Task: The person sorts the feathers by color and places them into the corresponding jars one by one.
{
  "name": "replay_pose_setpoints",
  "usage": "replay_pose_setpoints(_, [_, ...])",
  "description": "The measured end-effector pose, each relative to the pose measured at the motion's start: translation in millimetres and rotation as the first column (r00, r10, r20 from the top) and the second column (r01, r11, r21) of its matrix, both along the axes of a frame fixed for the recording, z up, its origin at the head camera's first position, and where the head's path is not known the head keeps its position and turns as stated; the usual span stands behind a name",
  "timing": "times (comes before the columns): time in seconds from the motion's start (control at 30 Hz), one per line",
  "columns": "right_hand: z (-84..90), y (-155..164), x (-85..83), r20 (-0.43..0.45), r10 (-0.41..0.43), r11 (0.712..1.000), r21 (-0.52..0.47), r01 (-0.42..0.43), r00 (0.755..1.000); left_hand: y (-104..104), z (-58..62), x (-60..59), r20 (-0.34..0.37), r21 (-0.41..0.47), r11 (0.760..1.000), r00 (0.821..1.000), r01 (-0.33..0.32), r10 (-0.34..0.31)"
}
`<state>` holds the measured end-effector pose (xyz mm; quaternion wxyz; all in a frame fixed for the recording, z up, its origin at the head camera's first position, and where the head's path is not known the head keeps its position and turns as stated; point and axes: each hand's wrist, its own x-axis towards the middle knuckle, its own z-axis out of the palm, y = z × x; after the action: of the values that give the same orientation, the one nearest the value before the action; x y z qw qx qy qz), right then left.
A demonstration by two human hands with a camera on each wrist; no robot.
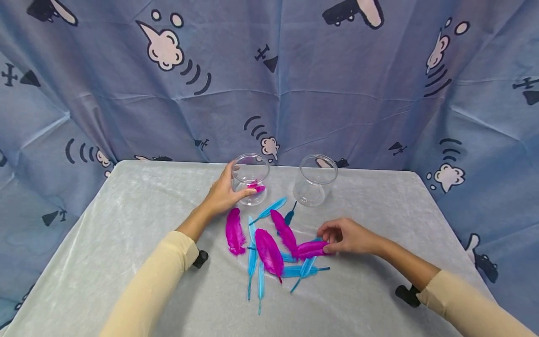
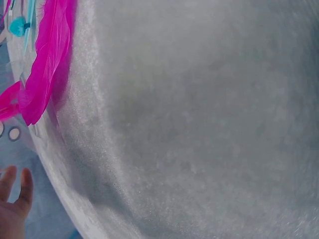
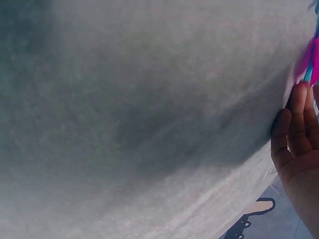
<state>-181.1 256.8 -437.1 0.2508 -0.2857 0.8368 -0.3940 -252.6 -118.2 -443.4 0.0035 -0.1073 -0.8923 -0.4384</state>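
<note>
My left hand (image 1: 224, 191) grips the side of the left clear jar (image 1: 240, 174), its thumb across the front. Inside that jar lies a magenta feather (image 1: 257, 187). At the right edge of the feather pile, my right hand (image 1: 349, 236) pinches the end of a magenta feather (image 1: 310, 250) between thumb and fingers. Blue feathers lie under it. In the right wrist view its fingers (image 3: 297, 119) reach the magenta and blue feathers. More magenta feathers (image 1: 269, 252) and several light blue ones (image 1: 251, 257) are spread between the hands.
A second clear jar (image 1: 313, 199) stands to the right of the first. A dark blue feather (image 1: 289, 216) lies in front of the jars. The pale cloth-covered table (image 1: 147, 210) ends at a blue patterned curtain (image 1: 236, 65) behind.
</note>
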Motion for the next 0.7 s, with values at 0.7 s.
replay_pose_setpoints(0.7, [-14.1,3.1,7.4,-0.052,-0.045,0.999,-0.005,0.045,0.998,0.4,-0.1,-0.2,-0.016,-0.019,1.0,1.0,-0.003,0.002])
